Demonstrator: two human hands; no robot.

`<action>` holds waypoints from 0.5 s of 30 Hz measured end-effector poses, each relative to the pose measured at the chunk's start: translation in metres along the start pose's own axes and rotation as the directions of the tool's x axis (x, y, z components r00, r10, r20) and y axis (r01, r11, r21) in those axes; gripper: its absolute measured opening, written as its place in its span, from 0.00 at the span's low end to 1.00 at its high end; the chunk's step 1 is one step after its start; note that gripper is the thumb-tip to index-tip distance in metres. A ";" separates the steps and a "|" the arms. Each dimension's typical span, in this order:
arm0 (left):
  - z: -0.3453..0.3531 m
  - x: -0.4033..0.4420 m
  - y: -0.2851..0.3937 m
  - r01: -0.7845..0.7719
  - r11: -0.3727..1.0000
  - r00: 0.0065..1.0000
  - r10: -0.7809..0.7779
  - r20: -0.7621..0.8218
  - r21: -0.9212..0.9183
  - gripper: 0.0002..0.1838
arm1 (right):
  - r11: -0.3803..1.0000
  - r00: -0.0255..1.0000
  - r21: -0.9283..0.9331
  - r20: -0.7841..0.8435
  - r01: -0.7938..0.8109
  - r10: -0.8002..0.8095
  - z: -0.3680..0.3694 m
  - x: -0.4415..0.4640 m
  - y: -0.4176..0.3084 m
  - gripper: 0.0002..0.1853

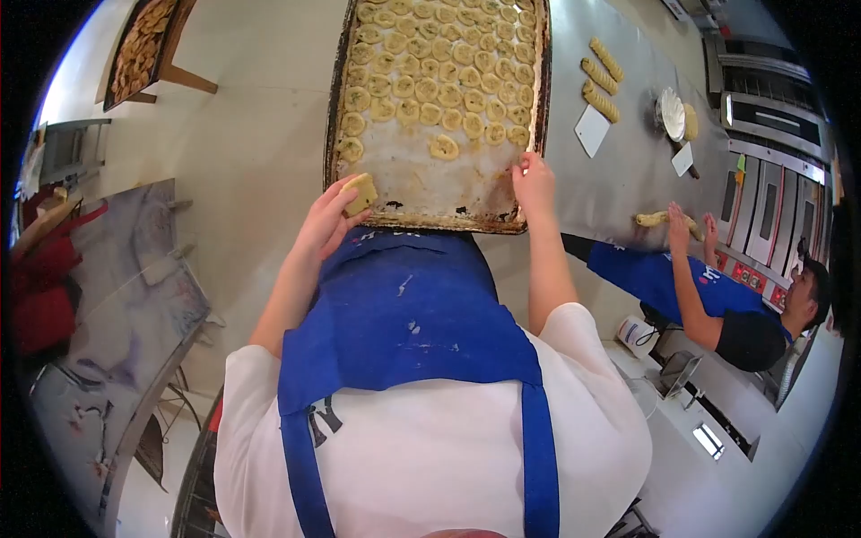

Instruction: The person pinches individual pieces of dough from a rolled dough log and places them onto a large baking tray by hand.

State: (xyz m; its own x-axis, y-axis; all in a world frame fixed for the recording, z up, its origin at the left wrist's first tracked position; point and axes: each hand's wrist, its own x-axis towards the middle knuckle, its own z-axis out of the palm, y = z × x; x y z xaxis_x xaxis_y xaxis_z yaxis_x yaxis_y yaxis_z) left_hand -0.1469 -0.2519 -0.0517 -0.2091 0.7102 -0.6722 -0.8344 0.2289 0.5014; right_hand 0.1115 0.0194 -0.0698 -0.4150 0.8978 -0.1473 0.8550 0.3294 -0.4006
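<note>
My left hand point(327, 218) is closed around a pale yellow chunk of dough point(361, 192) with dark specks, by the near left corner of the baking tray point(427, 223). At the tray's right rim, my right hand point(534, 183) has its fingers pinched together. What sits between those fingers, if anything, is too small to make out. Flat round dough slices point(426, 90) with green flecks cover the far part of the tray in close rows. One slice point(443, 147) lies a little nearer than the others. The near part shows bare, stained metal.
On the steel table point(574, 193) at right lie several ridged dough rolls point(599, 76), a white scraper point(592, 131) and a white fluted bowl point(670, 114). A co-worker point(708, 296) in a blue apron handles a dough roll point(665, 220) there. A tray of browned pieces point(139, 49) stands far left.
</note>
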 end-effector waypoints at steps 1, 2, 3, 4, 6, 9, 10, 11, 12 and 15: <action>0.003 0.001 0.001 0.007 1.000 1.000 -0.007 -0.007 0.015 0.22 | 1.000 1.000 0.000 0.011 -0.005 0.005 0.001 -0.001 -0.003 0.11; 0.007 0.001 0.001 0.013 1.000 1.000 -0.012 -0.013 0.028 0.22 | 0.998 0.999 0.049 0.013 0.043 -0.044 0.005 -0.001 -0.007 0.12; 0.010 0.002 0.002 0.019 0.999 1.000 -0.019 -0.006 0.034 0.22 | 0.990 0.995 0.099 0.015 0.097 -0.099 0.011 -0.001 -0.016 0.12; 0.013 0.002 0.004 0.022 0.999 1.000 -0.022 -0.004 0.038 0.22 | 0.976 0.987 0.152 0.018 0.153 -0.158 0.018 -0.002 -0.030 0.13; 0.013 0.002 0.006 0.027 0.998 1.000 -0.026 -0.006 0.057 0.22 | 0.970 0.972 0.089 0.045 0.224 -0.229 0.028 -0.005 -0.070 0.14; 0.015 0.003 0.004 0.029 0.997 1.000 -0.028 -0.007 0.075 0.22 | 0.979 0.981 0.085 0.045 0.184 -0.189 0.046 0.001 -0.102 0.16; 0.015 0.002 0.004 0.029 0.997 1.000 -0.028 -0.010 0.069 0.22 | 0.984 0.988 0.101 0.038 0.146 -0.151 0.051 0.007 -0.107 0.16; 0.014 0.000 0.005 0.028 0.998 1.000 -0.027 -0.015 0.063 0.22 | 0.984 0.987 0.097 0.040 0.151 -0.155 0.055 0.011 -0.110 0.16; 0.014 -0.001 0.005 0.013 0.999 1.000 -0.012 -0.017 0.051 0.22 | 0.984 0.986 0.092 0.045 0.153 -0.158 0.060 0.014 -0.110 0.16; 0.012 -0.004 0.001 -0.017 1.000 1.000 0.017 -0.013 0.001 0.22 | 0.968 0.979 0.167 0.052 0.186 -0.197 0.071 0.017 -0.098 0.15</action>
State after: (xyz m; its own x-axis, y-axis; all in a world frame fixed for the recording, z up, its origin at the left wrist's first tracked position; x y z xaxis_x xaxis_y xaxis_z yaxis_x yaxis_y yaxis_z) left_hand -0.1412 -0.2468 -0.0420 -0.2302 0.7053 -0.6705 -0.8303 0.2171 0.5133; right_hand -0.0017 -0.0184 -0.0971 -0.5904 0.7992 -0.1123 0.6990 0.4369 -0.5662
